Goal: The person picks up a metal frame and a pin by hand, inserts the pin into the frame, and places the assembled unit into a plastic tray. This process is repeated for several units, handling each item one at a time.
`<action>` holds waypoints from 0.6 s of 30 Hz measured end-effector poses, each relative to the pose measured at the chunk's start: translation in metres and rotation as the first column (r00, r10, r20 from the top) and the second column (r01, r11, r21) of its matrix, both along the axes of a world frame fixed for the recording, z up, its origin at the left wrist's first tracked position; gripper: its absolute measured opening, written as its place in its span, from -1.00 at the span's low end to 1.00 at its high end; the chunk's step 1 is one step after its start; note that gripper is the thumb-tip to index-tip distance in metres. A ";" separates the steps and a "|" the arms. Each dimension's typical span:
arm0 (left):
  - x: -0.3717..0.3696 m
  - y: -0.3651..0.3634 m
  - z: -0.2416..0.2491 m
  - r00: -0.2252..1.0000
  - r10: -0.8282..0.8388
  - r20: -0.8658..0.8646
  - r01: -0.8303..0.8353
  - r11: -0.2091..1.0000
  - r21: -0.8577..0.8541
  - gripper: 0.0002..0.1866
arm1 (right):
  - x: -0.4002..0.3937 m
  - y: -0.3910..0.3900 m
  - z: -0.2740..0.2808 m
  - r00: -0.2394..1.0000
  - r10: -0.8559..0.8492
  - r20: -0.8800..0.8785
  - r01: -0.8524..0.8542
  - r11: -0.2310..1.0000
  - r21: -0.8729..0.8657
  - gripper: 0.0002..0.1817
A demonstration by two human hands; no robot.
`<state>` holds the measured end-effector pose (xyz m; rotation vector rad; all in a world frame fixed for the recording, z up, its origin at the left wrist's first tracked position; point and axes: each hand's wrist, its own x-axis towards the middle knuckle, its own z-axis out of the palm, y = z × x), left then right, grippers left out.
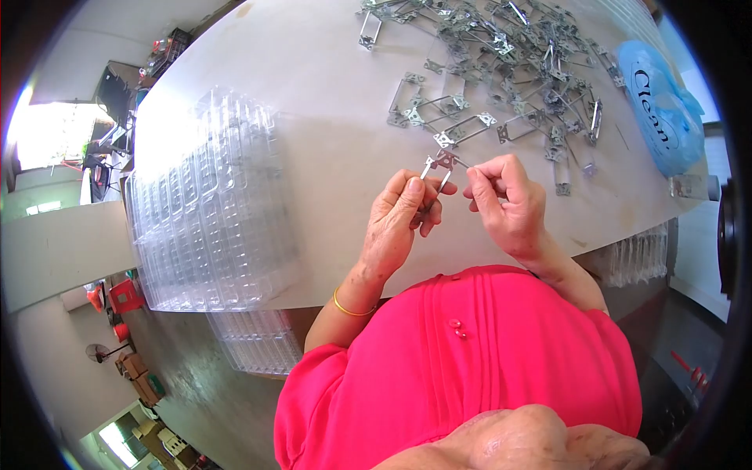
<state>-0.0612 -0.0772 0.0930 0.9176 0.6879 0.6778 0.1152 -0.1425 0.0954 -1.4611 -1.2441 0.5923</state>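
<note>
Left hand (398, 210) has thumb and fingers closed on the legs of a small metal bracket (444, 160). Right hand (507, 200) is pinched on the end of a thin metal piece (461, 164) that runs to the bracket's top end; can't tell if it's a separate part. Bracket sits between the hands, over the counter (333, 149), just short of the loose brackets (470, 128) (can't tell whether its tip touches the nearest one).

Risks, my read: legs look slim, so an uneven squeeze from the left could bend them or let the bracket twist. Thin piece is held near one end only; a sideways pull could slip it or spring it loose. Anything dropped could get lost in the tangled pile (501, 47) beyond. Pulling one bracket from that pile could drag neighbours along, since the frames overlap.
</note>
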 end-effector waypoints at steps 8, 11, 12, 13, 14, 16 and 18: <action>-0.003 0.000 -0.004 0.999 -0.023 0.026 0.022 0.999 0.030 -0.69 | -0.001 0.001 0.000 1.000 0.010 0.018 -0.010 1.000 0.003 -0.89; -0.002 -0.001 -0.005 1.000 0.022 0.015 -0.022 0.999 0.026 -0.65 | -0.001 0.002 -0.001 1.000 -0.003 0.020 0.002 1.000 0.030 -0.89; -0.003 0.000 -0.007 1.000 0.000 0.026 -0.001 0.999 0.039 -0.67 | -0.001 0.001 0.000 1.000 0.003 0.012 -0.003 1.000 0.003 -0.89; -0.004 0.000 -0.007 0.999 -0.022 0.036 0.020 0.998 0.052 -0.69 | 0.000 0.001 0.001 1.000 0.008 0.004 -0.008 1.000 -0.024 -0.89; -0.004 0.000 -0.007 0.999 -0.023 0.037 0.021 0.998 0.052 -0.69 | 0.000 0.001 0.000 1.000 0.007 0.005 -0.007 1.000 -0.024 -0.89; -0.003 -0.002 -0.007 1.000 -0.004 0.001 0.004 0.991 0.130 -0.71 | -0.001 0.002 -0.002 1.000 0.005 0.020 -0.005 1.000 0.017 -0.89; -0.005 -0.005 -0.006 0.997 -0.036 -0.073 0.050 0.979 0.199 -0.71 | 0.000 0.001 -0.004 1.000 0.016 0.006 -0.016 1.000 -0.005 -0.89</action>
